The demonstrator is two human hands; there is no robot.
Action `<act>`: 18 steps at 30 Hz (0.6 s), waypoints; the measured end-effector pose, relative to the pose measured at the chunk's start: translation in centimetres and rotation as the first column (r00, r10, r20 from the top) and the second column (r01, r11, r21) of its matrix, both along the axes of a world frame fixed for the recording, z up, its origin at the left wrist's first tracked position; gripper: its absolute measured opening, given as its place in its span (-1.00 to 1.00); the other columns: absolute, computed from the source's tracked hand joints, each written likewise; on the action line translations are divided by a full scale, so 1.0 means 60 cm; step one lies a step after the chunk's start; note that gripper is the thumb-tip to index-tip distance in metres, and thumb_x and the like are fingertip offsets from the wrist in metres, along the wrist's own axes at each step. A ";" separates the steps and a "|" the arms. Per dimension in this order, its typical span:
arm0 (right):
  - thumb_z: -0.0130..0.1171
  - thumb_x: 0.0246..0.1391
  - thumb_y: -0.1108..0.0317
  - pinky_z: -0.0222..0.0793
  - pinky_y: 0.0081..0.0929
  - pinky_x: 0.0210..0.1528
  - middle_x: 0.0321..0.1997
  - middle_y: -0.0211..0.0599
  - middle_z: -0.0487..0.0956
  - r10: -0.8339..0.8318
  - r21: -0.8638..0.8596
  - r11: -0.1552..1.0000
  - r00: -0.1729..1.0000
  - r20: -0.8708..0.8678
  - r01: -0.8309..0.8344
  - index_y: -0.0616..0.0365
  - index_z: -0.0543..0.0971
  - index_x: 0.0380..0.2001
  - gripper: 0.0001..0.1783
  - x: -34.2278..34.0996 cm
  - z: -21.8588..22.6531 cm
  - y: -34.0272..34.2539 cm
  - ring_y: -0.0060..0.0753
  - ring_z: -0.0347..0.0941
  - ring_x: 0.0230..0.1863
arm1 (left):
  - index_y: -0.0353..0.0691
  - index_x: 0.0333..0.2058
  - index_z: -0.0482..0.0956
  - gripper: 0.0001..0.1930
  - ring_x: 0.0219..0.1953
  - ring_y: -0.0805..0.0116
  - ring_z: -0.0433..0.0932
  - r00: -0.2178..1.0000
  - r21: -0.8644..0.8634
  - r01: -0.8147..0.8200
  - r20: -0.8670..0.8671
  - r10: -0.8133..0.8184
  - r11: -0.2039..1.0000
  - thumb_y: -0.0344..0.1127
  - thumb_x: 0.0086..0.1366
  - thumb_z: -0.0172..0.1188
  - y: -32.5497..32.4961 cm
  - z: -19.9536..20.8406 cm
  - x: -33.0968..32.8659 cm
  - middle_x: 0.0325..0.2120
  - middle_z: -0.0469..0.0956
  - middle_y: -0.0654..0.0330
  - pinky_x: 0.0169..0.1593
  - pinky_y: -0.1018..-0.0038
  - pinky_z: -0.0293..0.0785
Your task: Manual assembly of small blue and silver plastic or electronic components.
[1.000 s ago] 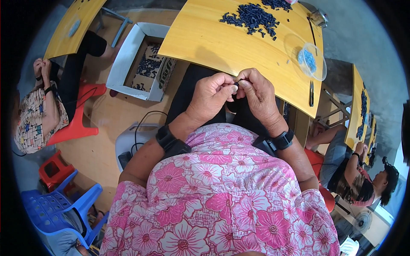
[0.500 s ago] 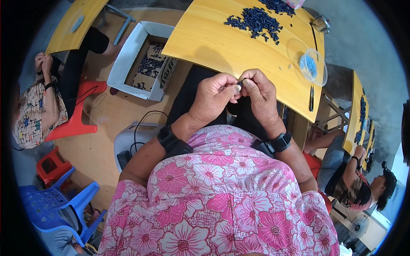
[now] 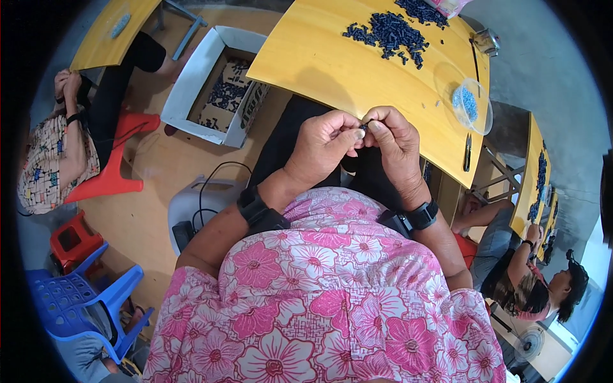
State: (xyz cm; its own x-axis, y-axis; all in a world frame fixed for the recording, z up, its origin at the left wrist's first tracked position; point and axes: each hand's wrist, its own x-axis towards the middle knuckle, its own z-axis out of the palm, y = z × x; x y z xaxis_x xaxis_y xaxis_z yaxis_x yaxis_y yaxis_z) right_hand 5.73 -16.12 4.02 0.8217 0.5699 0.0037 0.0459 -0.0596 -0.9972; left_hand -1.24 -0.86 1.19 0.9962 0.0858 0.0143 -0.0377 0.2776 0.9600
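Note:
My left hand (image 3: 325,142) and my right hand (image 3: 393,137) meet just off the near edge of the yellow table (image 3: 306,57). Thumbs and fingertips of both pinch a small dark cylindrical piece (image 3: 364,126), mostly covered by the fingers. It resembles the pieces in the dark blue pile (image 3: 393,35) farther up the table. A clear round tub (image 3: 469,105) of tiny light blue pieces stands on the right side of the table. Near it lies a pair of black-handled tweezers or snips (image 3: 467,153); I cannot tell which.
A white cardboard box (image 3: 191,131) on the floor at the left holds many dark pieces. A metal can (image 3: 488,41) and a thin black stick (image 3: 473,57) sit at the table's right edge. Co-workers sit at the left (image 3: 60,153) and right (image 3: 530,281). Plastic chairs stand at the lower left.
My hands stay together on the dark piece with only slight finger movement. The whole view has shifted a little, so the table appears slightly farther right.

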 end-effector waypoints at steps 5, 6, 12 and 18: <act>-0.01 0.21 0.50 0.42 -0.66 -0.24 -0.41 -0.42 0.52 -0.003 0.127 0.991 0.970 -0.244 0.035 0.28 0.51 -0.25 -0.88 -0.001 0.009 0.002 -0.67 0.42 -0.40 | -0.38 -0.24 0.53 -0.88 -0.37 0.57 0.53 0.999 -0.061 0.026 -0.021 -0.027 0.998 -0.44 0.31 0.10 0.005 0.002 0.004 -0.38 0.59 0.20 -0.30 0.64 0.49; 0.00 0.21 0.51 0.43 -0.65 -0.24 -0.40 -0.42 0.52 0.011 0.108 0.994 0.974 -0.227 0.014 0.28 0.51 -0.25 -0.88 0.000 0.010 0.001 -0.66 0.43 -0.39 | -0.38 -0.24 0.53 -0.87 -0.37 0.57 0.53 0.999 -0.044 0.031 -0.022 -0.032 0.999 -0.43 0.31 0.11 0.006 0.000 0.003 -0.38 0.59 0.20 -0.31 0.64 0.49; -0.01 0.20 0.53 0.43 -0.65 -0.24 -0.40 -0.40 0.53 0.042 0.033 0.999 0.996 -0.082 -0.040 0.30 0.52 -0.26 -0.88 0.007 0.010 -0.003 -0.65 0.46 -0.37 | -0.37 -0.24 0.53 -0.87 -0.40 0.59 0.51 0.999 0.021 0.038 -0.040 -0.037 0.999 -0.43 0.30 0.12 0.006 0.005 0.001 -0.38 0.58 0.23 -0.31 0.65 0.48; -0.01 0.21 0.50 0.43 -0.67 -0.24 -0.42 -0.41 0.53 0.059 -0.028 0.998 0.998 -0.036 -0.060 0.30 0.51 -0.27 -0.88 0.008 0.012 -0.006 -0.66 0.46 -0.38 | -0.37 -0.24 0.54 -0.87 -0.41 0.60 0.51 0.998 0.045 0.048 -0.037 -0.046 0.998 -0.43 0.30 0.12 0.007 0.007 -0.001 -0.39 0.58 0.23 -0.31 0.65 0.48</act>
State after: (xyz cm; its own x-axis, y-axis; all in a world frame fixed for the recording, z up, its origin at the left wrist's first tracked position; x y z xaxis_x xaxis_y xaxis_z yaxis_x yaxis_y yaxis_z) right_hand 6.21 -16.49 4.74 0.7856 0.6174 -0.0418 0.0155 -0.0872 -0.9961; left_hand -1.29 -0.46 1.62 0.9991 0.0391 -0.0185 0.0088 0.2342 0.9722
